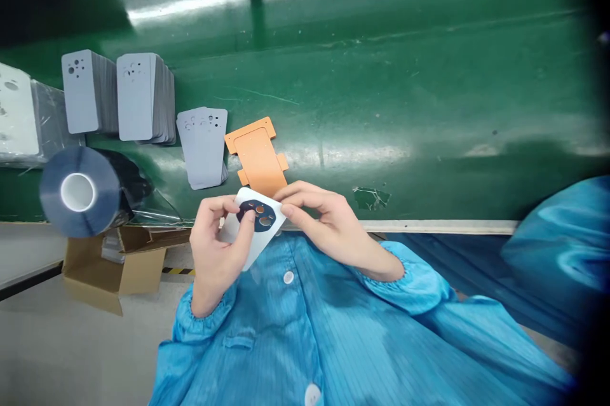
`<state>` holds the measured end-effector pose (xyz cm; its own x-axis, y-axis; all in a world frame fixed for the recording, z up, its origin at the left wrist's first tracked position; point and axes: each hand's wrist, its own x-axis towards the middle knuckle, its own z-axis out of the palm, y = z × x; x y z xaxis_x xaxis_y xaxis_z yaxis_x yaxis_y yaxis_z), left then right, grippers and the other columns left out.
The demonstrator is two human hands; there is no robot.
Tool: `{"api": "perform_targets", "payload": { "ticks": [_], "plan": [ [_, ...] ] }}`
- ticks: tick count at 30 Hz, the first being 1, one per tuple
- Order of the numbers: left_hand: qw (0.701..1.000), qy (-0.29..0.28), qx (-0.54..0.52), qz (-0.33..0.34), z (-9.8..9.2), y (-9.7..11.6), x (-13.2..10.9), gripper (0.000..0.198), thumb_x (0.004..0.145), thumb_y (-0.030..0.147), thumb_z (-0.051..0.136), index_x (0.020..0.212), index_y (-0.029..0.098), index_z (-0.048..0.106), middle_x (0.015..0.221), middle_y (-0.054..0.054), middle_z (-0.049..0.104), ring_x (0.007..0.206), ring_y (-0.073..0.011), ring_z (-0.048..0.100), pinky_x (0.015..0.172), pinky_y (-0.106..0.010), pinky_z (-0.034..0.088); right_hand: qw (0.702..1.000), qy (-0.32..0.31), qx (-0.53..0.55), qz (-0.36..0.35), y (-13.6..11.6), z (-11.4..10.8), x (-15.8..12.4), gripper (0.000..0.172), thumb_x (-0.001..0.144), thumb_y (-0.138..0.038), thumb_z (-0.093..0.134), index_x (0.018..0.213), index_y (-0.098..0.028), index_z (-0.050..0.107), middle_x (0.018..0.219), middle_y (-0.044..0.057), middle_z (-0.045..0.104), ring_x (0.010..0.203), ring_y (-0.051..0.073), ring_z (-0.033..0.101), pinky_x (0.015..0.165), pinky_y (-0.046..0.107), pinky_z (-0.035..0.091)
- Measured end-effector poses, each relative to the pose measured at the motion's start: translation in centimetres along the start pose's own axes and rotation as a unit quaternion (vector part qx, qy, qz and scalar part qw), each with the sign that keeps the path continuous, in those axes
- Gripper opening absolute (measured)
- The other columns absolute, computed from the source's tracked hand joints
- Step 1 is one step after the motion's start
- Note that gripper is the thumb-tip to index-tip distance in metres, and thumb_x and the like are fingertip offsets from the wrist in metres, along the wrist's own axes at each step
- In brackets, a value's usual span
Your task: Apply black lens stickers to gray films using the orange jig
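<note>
I hold a white card with a dark round patch and several holes, close to my chest at the table's near edge. My left hand grips the card from the left, thumb pressed on the dark patch. My right hand pinches the card's upper right corner with fingertips together. Just beyond the card an orange jig plate lies flat on the green table.
Stacks of grey cards stand left of the orange jig plate. A roll of clear film lies at the left edge, above an open cardboard box on the floor. A blue sleeve of another person is at the right.
</note>
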<state>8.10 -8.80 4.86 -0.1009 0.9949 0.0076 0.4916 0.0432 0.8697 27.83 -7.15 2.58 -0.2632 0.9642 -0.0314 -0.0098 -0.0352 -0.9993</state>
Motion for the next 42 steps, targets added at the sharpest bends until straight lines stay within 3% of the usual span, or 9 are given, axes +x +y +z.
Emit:
{"api": "perform_targets", "payload": {
  "ticks": [7,14,19,25,29,32,36,39,42],
  "plan": [
    [0.996,0.003,-0.068,-0.061,0.5,-0.2,-0.1,0.024,0.091,0.033,0.079,0.099,0.023,0.058,0.089,-0.001,0.071,0.076,-0.0153,0.074,0.064,-0.023,0.060,0.996,0.039,0.021,0.083,0.9,0.4,0.9,0.019,0.092,-0.032,0.074,0.078,-0.019,0.072,0.083,0.003,0.073,0.075,0.015,0.064,0.066,0.028,0.051],
    [0.979,-0.019,-0.166,-0.114,0.6,-0.6,0.0,0.026,0.094,0.038,0.075,0.098,0.023,0.054,0.088,0.000,0.072,0.055,-0.0101,0.066,0.046,-0.019,0.052,0.990,0.042,0.060,0.116,2.3,0.6,1.9,0.028,0.096,-0.035,0.067,0.074,-0.018,0.072,0.079,0.002,0.071,0.072,0.014,0.063,0.066,0.027,0.052],
    [0.967,0.077,-0.210,-0.123,0.7,-2.0,1.2,0.032,0.088,0.038,0.080,0.090,0.021,0.053,0.082,0.001,0.068,0.062,-0.0105,0.066,0.053,-0.018,0.052,0.969,0.003,0.164,0.187,3.1,1.3,1.8,0.030,0.089,-0.049,0.077,0.096,-0.020,0.077,0.087,0.003,0.077,0.076,0.016,0.071,0.072,0.032,0.061],
    [0.953,0.144,-0.240,-0.116,0.6,-4.3,3.5,0.032,0.089,0.039,0.078,0.088,0.021,0.051,0.085,-0.002,0.071,0.072,-0.0136,0.071,0.059,-0.019,0.054,0.969,-0.043,0.133,0.206,4.5,2.2,1.6,0.037,0.082,-0.043,0.087,0.109,-0.020,0.078,0.089,0.004,0.078,0.079,0.016,0.073,0.078,0.032,0.062],
    [0.951,0.153,-0.258,-0.071,-1.0,-5.6,4.0,0.028,0.094,0.041,0.072,0.103,0.021,0.055,0.127,-0.014,0.073,0.102,-0.0224,0.077,0.080,-0.030,0.062,0.991,0.026,0.017,0.127,5.3,-0.8,8.2,0.043,0.083,-0.041,0.082,0.119,-0.017,0.075,0.088,0.005,0.078,0.081,0.018,0.073,0.081,0.033,0.061],
    [0.953,0.177,-0.233,-0.072,-2.9,-7.3,3.3,0.030,0.094,0.043,0.072,0.109,0.021,0.060,0.118,-0.012,0.077,0.097,-0.0225,0.079,0.082,-0.031,0.062,0.973,0.114,-0.177,0.090,4.2,-4.7,18.0,0.045,0.089,-0.034,0.071,0.128,-0.012,0.072,0.092,0.007,0.079,0.083,0.019,0.073,0.082,0.035,0.061],
    [0.950,0.216,-0.203,-0.098,-5.0,-10.2,1.7,0.038,0.089,0.052,0.075,0.108,0.021,0.064,0.110,-0.010,0.079,0.090,-0.0232,0.079,0.076,-0.030,0.064,0.938,0.186,-0.284,0.065,1.5,-9.1,30.2,0.043,0.097,-0.025,0.059,0.135,-0.007,0.066,0.101,0.011,0.079,0.090,0.021,0.074,0.086,0.038,0.061],
    [0.948,0.227,-0.183,-0.129,-5.9,-12.4,0.2,0.045,0.085,0.060,0.075,0.106,0.020,0.067,0.109,-0.010,0.079,0.088,-0.0247,0.079,0.075,-0.032,0.066,0.906,0.212,-0.359,0.068,1.9,-10.3,34.2,0.033,0.098,-0.028,0.068,0.125,-0.011,0.069,0.113,0.012,0.075,0.106,0.025,0.071,0.098,0.046,0.058],
    [0.944,0.221,-0.172,-0.172,-6.3,-14.3,-1.1,0.050,0.082,0.065,0.075,0.103,0.020,0.069,0.110,-0.012,0.080,0.088,-0.0266,0.079,0.075,-0.033,0.067,0.877,0.224,-0.420,0.062,4.3,-10.1,34.7,0.033,0.100,-0.037,0.070,0.125,-0.017,0.068,0.134,0.011,0.066,0.123,0.028,0.064,0.107,0.053,0.052]
  ]
}}
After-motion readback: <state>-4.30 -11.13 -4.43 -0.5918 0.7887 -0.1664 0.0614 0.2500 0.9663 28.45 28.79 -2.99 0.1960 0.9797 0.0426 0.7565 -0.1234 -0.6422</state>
